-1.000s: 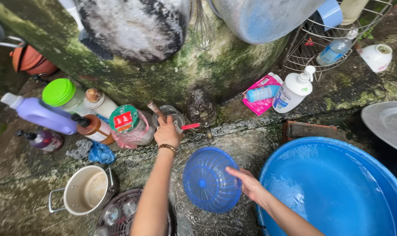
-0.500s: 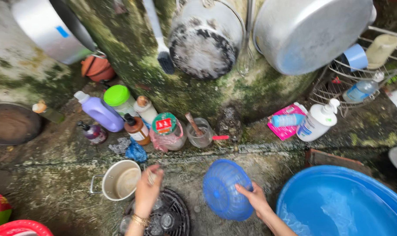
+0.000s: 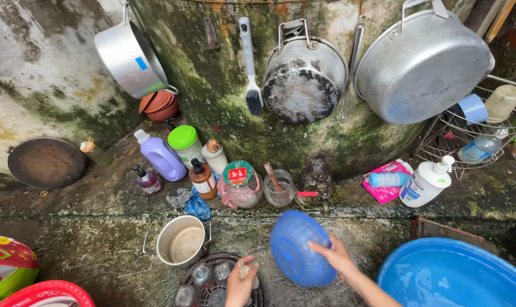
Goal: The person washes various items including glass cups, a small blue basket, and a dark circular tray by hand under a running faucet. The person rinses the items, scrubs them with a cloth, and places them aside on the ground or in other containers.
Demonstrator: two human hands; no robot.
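My right hand (image 3: 333, 254) grips the rim of a round blue plastic strainer (image 3: 296, 245), tilted on its edge over the concrete floor. My left hand (image 3: 241, 277) is pinched on a small pale scrubbing wad above a dark round rack (image 3: 185, 284) that holds several upturned glasses. A small metal pot (image 3: 181, 241) with two handles stands just left of that hand. A tap with a red handle (image 3: 319, 193) sticks out of the mossy wall right behind the strainer.
A big blue basin of water (image 3: 440, 278) sits at the lower right. Bottles and jars (image 3: 184, 156) line the wall's foot. Pots (image 3: 420, 62) and a brush (image 3: 251, 62) hang above. A wire rack (image 3: 468, 142) is at right, red and green bowls (image 3: 19, 278) at left.
My left hand has pulled back from the jars by the wall down to the rack of glasses, holding a small wad. The view has tilted up and shifted left.
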